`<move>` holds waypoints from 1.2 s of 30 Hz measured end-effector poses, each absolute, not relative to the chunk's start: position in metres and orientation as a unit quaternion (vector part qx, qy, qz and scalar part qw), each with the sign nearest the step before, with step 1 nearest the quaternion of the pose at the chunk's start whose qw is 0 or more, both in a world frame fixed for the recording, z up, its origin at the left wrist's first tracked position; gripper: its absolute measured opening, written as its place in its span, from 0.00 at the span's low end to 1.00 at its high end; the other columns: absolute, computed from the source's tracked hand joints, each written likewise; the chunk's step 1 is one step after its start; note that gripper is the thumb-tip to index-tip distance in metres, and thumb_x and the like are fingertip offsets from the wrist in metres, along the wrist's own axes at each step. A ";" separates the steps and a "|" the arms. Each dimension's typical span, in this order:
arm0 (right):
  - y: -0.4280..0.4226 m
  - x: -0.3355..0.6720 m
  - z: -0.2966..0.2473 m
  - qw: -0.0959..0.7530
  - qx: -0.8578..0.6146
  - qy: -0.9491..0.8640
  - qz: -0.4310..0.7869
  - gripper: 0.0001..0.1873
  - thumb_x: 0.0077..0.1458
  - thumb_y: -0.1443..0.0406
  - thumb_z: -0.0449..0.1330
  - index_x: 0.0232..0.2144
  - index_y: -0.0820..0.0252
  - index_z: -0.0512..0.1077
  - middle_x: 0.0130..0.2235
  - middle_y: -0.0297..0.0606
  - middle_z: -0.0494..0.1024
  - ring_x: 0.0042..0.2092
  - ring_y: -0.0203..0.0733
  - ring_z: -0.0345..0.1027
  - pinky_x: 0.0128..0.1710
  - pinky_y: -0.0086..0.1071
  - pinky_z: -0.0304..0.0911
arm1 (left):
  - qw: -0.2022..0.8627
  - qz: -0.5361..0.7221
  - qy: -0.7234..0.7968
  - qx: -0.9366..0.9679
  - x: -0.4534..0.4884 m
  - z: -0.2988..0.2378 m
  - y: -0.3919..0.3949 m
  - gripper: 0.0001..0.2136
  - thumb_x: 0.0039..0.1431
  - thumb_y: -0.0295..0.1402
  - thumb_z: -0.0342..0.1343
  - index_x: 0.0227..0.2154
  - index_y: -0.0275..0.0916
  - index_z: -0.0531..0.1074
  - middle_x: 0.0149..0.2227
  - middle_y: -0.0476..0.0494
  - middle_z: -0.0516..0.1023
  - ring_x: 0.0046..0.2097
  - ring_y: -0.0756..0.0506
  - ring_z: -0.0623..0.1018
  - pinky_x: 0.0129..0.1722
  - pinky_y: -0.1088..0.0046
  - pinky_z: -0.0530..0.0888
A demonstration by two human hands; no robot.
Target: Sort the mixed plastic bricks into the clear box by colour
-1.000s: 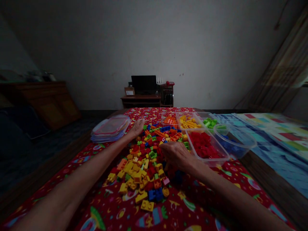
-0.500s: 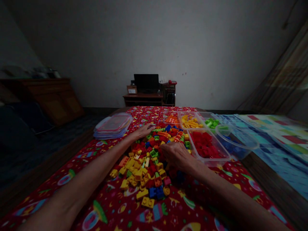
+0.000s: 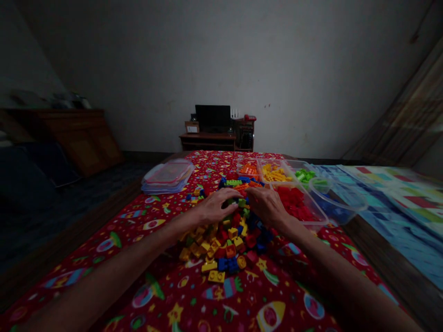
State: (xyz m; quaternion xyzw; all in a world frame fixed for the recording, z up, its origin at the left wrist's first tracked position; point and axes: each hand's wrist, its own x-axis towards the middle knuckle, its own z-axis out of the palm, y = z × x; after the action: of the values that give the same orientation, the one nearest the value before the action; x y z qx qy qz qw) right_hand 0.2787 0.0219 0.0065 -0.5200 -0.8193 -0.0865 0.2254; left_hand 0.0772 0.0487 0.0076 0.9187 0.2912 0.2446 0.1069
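Note:
A heap of mixed toy building bricks (image 3: 211, 246) in yellow, red, blue, green and orange lies on the red patterned tablecloth (image 3: 145, 267). Over the heap's middle, my left hand (image 3: 218, 205) is open, its thumb and fingers curved apart around some green bricks (image 3: 244, 203). Opposite it, my right hand (image 3: 268, 206) reaches down into the bricks with bent fingers held together; its fingertips are mostly hidden, so what they grip cannot be made out. Orange bricks (image 3: 244, 186) lie just beyond both hands.
Clear boxes at the right hold red bricks (image 3: 294, 203), yellow bricks (image 3: 273, 174), orange bricks (image 3: 249, 169) and green bricks (image 3: 305, 175). A round clear tub (image 3: 353, 206) holds blue bricks. Stacked lids (image 3: 168, 177) lie at the left. A bed (image 3: 398, 207) adjoins the table.
My left hand has come from the heap's far left edge rightward and nearer, close to my right hand. My right hand has shifted slightly right and away. Bricks have been drawn together.

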 end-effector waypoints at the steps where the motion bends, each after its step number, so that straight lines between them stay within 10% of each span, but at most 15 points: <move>1: 0.023 0.281 0.007 0.229 -0.526 -0.814 -0.088 0.12 0.58 0.70 0.49 0.33 0.62 0.73 0.31 0.41 0.76 0.30 0.36 0.65 0.28 0.28 0.48 | 0.106 0.248 0.279 0.922 0.080 0.009 0.042 0.16 0.60 0.36 0.47 0.49 0.40 0.71 0.54 0.41 0.72 0.57 0.43 0.69 0.58 0.63 0.66; 6: 0.026 0.291 0.005 0.265 -0.509 -0.814 -0.090 0.15 0.59 0.69 0.49 0.46 0.62 0.71 0.43 0.48 0.75 0.41 0.44 0.67 0.39 0.33 0.59 | 0.056 0.302 0.317 0.897 0.069 0.013 0.043 0.18 0.61 0.35 0.45 0.51 0.40 0.69 0.55 0.40 0.72 0.57 0.43 0.69 0.59 0.61 0.65; 11: 0.034 0.290 -0.010 0.228 -0.427 -0.871 -0.083 0.33 0.54 0.69 0.56 0.62 0.60 0.55 0.64 0.53 0.52 0.64 0.55 0.45 0.59 0.48 0.47 | 0.058 0.289 0.456 0.840 0.049 0.001 0.087 0.22 0.61 0.41 0.41 0.52 0.36 0.68 0.56 0.38 0.71 0.58 0.42 0.68 0.59 0.60 0.63; 15: 0.038 0.283 -0.014 0.176 -0.414 -0.891 -0.058 0.31 0.52 0.72 0.54 0.59 0.65 0.58 0.59 0.57 0.59 0.57 0.51 0.56 0.54 0.42 0.55 | 0.114 0.241 0.487 0.831 0.064 -0.006 0.116 0.25 0.61 0.43 0.39 0.55 0.35 0.65 0.60 0.37 0.66 0.63 0.40 0.62 0.63 0.58 0.55; 21: 0.027 0.285 0.003 0.189 -0.423 -0.886 -0.028 0.09 0.56 0.73 0.51 0.34 0.65 0.71 0.33 0.41 0.73 0.31 0.35 0.62 0.30 0.28 0.52 | 0.123 0.229 0.393 0.882 0.082 0.001 0.117 0.19 0.56 0.44 0.47 0.45 0.37 0.70 0.48 0.39 0.76 0.49 0.41 0.74 0.52 0.64 0.69; 29: 0.021 0.284 0.008 0.202 -0.474 -0.856 -0.040 0.15 0.61 0.59 0.53 0.45 0.63 0.70 0.33 0.41 0.75 0.32 0.37 0.64 0.30 0.29 0.49 | 0.101 0.219 0.357 0.903 0.059 0.016 0.064 0.11 0.55 0.37 0.49 0.38 0.41 0.71 0.41 0.44 0.77 0.44 0.43 0.75 0.48 0.67 0.71; 36: 0.018 0.280 0.007 0.103 -0.446 -0.887 -0.058 0.09 0.59 0.70 0.51 0.35 0.64 0.72 0.36 0.44 0.76 0.36 0.38 0.66 0.32 0.30 0.51 | 0.133 0.252 0.371 0.884 0.048 0.023 0.053 0.15 0.54 0.36 0.47 0.43 0.40 0.72 0.42 0.45 0.79 0.43 0.45 0.77 0.46 0.69 0.72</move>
State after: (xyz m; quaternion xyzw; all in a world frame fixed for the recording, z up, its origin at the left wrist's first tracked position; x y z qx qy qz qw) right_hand 0.2803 0.0178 0.0071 -0.4464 -0.8870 -0.0581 0.1028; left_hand 0.0479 0.0531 0.0235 0.8838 0.3714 0.2516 0.1328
